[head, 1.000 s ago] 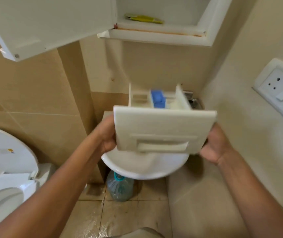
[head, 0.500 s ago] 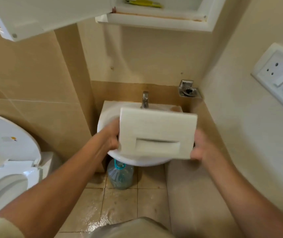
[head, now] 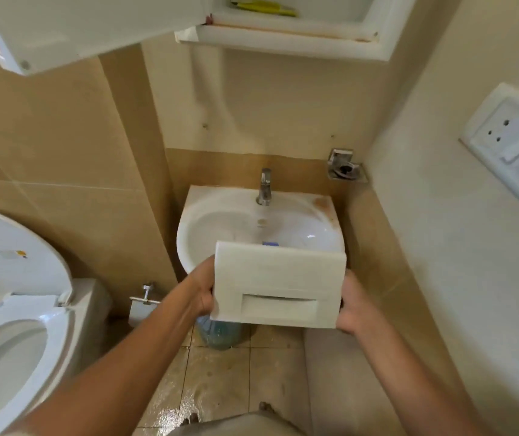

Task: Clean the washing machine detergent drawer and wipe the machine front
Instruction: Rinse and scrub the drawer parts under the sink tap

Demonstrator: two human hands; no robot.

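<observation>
I hold the white detergent drawer (head: 278, 284) over the front rim of a small white sink (head: 207, 228), its flat front panel with the recessed handle facing me. A bit of its blue insert (head: 270, 243) peeks over the top edge; the compartments are hidden behind the panel. My left hand (head: 201, 291) grips the drawer's left side. My right hand (head: 354, 306) grips its right side. The washing machine is not in view.
A chrome tap (head: 264, 187) stands at the sink's back. A toilet (head: 16, 309) with raised lid is at the left, a plastic water bottle (head: 218, 336) under the sink on the wet tiled floor. An open cabinet door (head: 88, 23) hangs overhead; a wall socket (head: 509, 136) is at the right.
Both hands have lowered the drawer from chest height down toward the sink's front rim. The basin and tap, hidden before, now show behind it.
</observation>
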